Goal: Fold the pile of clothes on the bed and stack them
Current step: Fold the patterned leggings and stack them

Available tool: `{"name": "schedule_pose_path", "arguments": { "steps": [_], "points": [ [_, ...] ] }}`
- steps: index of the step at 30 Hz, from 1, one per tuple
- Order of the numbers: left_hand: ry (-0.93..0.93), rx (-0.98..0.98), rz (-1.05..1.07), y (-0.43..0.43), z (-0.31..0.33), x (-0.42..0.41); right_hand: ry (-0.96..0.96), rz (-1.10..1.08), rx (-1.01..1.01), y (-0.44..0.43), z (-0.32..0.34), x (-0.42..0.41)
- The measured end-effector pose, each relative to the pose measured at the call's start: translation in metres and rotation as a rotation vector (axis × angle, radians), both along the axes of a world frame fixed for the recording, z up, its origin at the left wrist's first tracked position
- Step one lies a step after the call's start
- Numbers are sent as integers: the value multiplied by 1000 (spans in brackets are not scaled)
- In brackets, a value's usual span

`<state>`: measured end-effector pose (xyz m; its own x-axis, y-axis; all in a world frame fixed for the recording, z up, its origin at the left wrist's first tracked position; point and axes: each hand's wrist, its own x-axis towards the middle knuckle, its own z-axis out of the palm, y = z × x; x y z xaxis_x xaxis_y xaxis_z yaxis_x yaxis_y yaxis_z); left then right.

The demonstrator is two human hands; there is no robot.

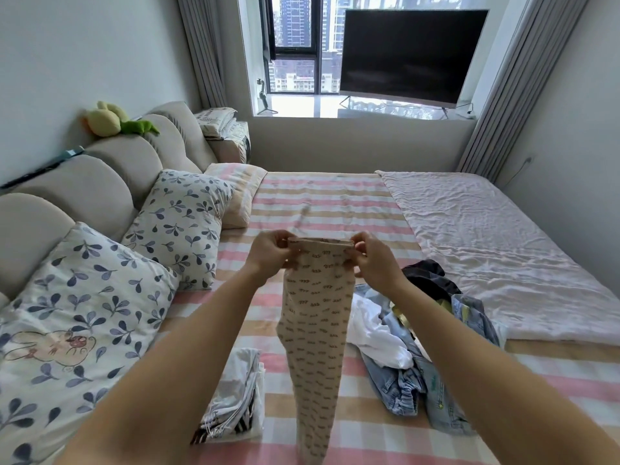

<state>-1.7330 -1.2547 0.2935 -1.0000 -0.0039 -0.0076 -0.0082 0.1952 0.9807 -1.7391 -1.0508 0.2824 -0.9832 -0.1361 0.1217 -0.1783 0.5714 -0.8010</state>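
Beige trousers (pixel 315 330) hang pinched by left hand (pixel 268 253), right hand (pixel 375 260), between folded stack (pixel 235 397) and pile (pixel 402 357).

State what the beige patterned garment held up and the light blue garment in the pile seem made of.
The beige patterned garment: soft matte knit, probably cotton; it hangs limp. The light blue garment: looks like washed denim, faded, with gathered waistband.

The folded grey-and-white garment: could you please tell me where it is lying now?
In the head view the folded grey-and-white garment lies on the checked bedsheet, lower left of centre, between the beige trousers and the nearest leaf-print pillow.
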Motion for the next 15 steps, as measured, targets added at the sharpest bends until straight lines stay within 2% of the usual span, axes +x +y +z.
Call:
{"name": "schedule_pose_path", "arguments": {
  "steps": [5,10,12,15],
  "points": [
    [135,92,71,-6,31,-46,144,-26,-151,-15,21,-50],
    [278,111,79,-19,41,-52,237,-7,-297,-23,28,-54],
    [264,121,66,-23,32,-46,215,7,-328,-24,18,-48],
    [143,111,78,-26,-5,-33,105,4,-322,-24,-13,-38]
  ]
}}
